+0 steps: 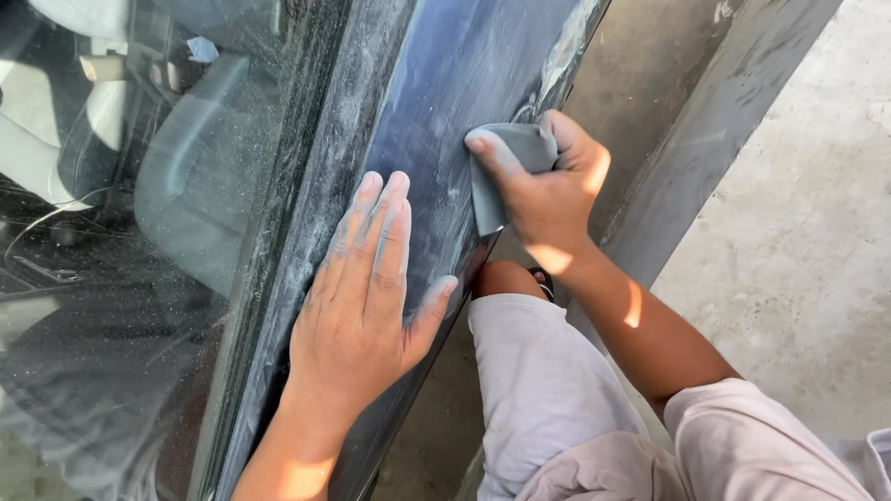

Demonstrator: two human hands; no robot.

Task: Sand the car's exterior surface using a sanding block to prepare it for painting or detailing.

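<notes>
Two hands on dusty car door (445, 102): left hand (362, 306) flat, fingers spread; right hand (548, 190) gripping folded sandpaper (506, 172) at upper centre, likely to slip off edge or scratch window (139, 186).

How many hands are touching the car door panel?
2: the left hand lies flat on the dusty blue door panel; the right hand presses a grey sanding sheet against it, higher up.

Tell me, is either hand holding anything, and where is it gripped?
The right hand grips a folded grey sanding sheet by its upper part against the car door panel. The left hand holds nothing; it lies flat.
</notes>
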